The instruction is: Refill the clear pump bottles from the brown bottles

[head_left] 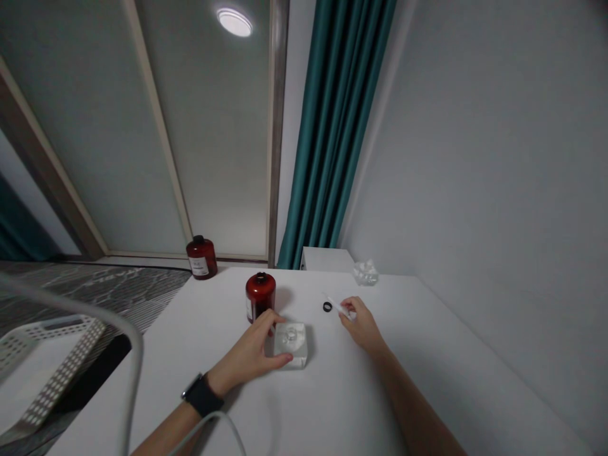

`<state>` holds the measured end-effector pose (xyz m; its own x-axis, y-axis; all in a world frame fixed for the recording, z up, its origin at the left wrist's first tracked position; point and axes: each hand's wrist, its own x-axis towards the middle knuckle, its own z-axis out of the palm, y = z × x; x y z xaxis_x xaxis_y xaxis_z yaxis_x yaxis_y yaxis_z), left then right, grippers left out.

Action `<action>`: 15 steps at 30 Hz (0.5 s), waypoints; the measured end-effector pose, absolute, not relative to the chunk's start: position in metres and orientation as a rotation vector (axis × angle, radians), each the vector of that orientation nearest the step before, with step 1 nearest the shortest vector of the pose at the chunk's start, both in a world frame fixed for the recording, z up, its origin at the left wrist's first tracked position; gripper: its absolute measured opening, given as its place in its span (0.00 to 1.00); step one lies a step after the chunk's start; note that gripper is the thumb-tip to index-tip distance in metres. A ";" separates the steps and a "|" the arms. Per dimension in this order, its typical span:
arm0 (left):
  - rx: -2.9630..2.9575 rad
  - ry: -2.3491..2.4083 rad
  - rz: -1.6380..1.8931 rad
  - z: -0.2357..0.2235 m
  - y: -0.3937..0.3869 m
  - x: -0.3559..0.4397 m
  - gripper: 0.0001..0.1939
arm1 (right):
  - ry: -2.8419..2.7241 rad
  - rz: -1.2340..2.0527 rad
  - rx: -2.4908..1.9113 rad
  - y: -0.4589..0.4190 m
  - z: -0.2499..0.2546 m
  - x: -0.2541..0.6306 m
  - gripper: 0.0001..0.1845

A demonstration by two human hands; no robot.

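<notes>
My left hand (264,347), with a dark watch on its wrist, is closed around the side of a clear square glass bottle (294,348) that stands on the white table. The thumb lies along its front edge and the fingers reach behind it. A round opening shows in the top of the glass. To the right, my right hand (361,324) pinches a slim white stick-like piece (339,308) that narrows toward its far end; its exact kind is unclear. A small black ring (327,307) lies on the table beside that tip.
A red-brown bottle (261,292) with an uncapped neck stands behind my left hand. Another, capped red-brown bottle (201,258) is at the far left corner. Crumpled clear plastic (365,273) lies at the back. A white basket (61,373) and pale cable (135,354) are at left.
</notes>
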<state>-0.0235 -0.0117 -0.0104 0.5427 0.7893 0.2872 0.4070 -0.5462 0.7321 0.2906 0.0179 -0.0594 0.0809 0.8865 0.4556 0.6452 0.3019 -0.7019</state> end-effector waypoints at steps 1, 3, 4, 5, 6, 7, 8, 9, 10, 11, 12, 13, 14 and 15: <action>2.176 0.961 0.822 -0.011 -0.012 -0.024 0.21 | -1.646 0.315 -1.419 0.018 -0.060 0.291 0.10; 2.177 0.962 0.823 -0.011 -0.012 -0.024 0.21 | -1.665 0.299 -1.416 0.018 -0.060 0.293 0.11; 2.178 0.965 0.822 -0.011 -0.012 -0.024 0.21 | -1.675 0.294 -1.416 0.019 -0.060 0.294 0.11; 2.179 0.967 0.819 -0.011 -0.012 -0.024 0.21 | -1.686 0.290 -1.416 0.019 -0.060 0.295 0.10; 2.180 0.969 0.816 -0.011 -0.012 -0.024 0.21 | -1.696 0.288 -1.417 0.019 -0.060 0.297 0.10; 2.181 0.970 0.816 -0.011 -0.012 -0.024 0.21 | -1.707 0.287 -1.418 0.019 -0.060 0.298 0.10; 2.183 0.970 0.815 -0.011 -0.012 -0.024 0.21 | -1.718 0.286 -1.419 0.018 -0.059 0.299 0.10; 2.183 0.970 0.814 -0.010 -0.011 -0.024 0.21 | -1.727 0.285 -1.420 0.018 -0.058 0.301 0.10; 2.184 0.970 0.812 -0.010 -0.011 -0.023 0.21 | -1.737 0.285 -1.421 0.018 -0.058 0.301 0.10; 2.184 0.971 0.811 -0.009 -0.011 -0.023 0.21 | -1.747 0.285 -1.421 0.018 -0.057 0.302 0.11; 2.184 0.970 0.809 -0.009 -0.011 -0.023 0.21 | -1.756 0.285 -1.422 0.017 -0.057 0.302 0.11; 2.184 0.969 0.806 -0.009 -0.011 -0.023 0.21 | -1.765 0.285 -1.422 0.017 -0.057 0.302 0.11; 2.184 0.969 0.807 -0.009 -0.011 -0.023 0.21 | -1.775 0.285 -1.422 0.017 -0.056 0.302 0.12; 2.184 0.969 0.810 -0.009 -0.012 -0.023 0.21 | -1.784 0.286 -1.422 0.016 -0.056 0.302 0.12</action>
